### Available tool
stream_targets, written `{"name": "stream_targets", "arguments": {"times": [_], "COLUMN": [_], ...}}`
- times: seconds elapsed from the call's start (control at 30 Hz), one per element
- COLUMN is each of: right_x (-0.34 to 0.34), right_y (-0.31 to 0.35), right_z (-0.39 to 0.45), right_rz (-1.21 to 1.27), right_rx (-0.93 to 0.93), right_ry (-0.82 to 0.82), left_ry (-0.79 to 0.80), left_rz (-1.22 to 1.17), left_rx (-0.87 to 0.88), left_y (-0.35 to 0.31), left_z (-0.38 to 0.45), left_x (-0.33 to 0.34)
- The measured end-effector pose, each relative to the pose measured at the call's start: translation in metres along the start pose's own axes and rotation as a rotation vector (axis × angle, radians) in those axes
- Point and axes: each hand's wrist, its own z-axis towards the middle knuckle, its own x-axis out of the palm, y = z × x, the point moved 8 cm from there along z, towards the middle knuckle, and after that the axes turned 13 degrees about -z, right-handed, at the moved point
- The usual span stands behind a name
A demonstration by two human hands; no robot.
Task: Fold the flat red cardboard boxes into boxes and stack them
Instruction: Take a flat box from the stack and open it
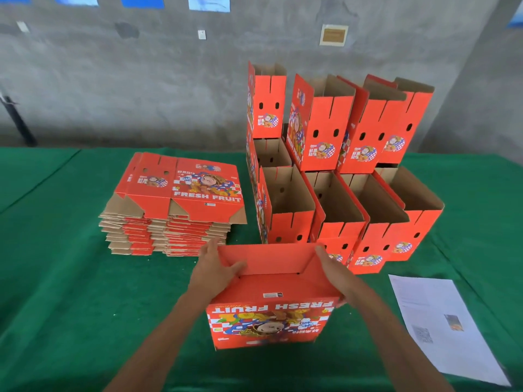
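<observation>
Both hands (276, 271) press flaps on an upturned red box (271, 312), interior hidden.

both hands (218, 267) (329, 268) pressing red box (271, 309) flaps on table (70, 292)

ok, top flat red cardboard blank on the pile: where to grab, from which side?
Take the top flat red cardboard blank by its near brown flap edge, coming from the front. That edge overhangs the pile toward the person, and folded boxes crowd its right side.
</observation>
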Motion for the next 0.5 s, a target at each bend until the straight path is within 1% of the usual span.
{"name": "stream_targets", "arguments": {"times": [0.07,0.13,0.27,0.33,0.4,0.5], "right_x": [0.009,0.01,0.001,-0.007,-0.005,0.01], "right_y": [-0.011,-0.014,-0.001,0.005,0.016,0.037], "right_z": [-0.005,-0.005,-0.007,-0.009,-0.01,-0.014], "right_rz": [0.127,0.178,0.233,0.313,0.354,0.292], "right_rx": [0.067,0.027,-0.157,-0.2,-0.238,-0.317], "right_ry": [0.125,0.148,0.069,0.025,0.002,-0.074], "left_ry": [0.031,0.078,0.035,-0.021,-0.067,-0.059], "left_rz": [-0.127,-0.246,-0.462,-0.536,-0.542,-0.508], "left_rx": [-0.119,-0.159,-0.277,-0.293,-0.275,-0.279], "left_y": [0.011,0.013,0.026,0.033,0.035,0.034], "left_z": [-0.003,-0.011,-0.029,-0.032,-0.03,-0.034], "left_x": [-0.001,-0.004,-0.046,-0.073,-0.09,-0.085]}}
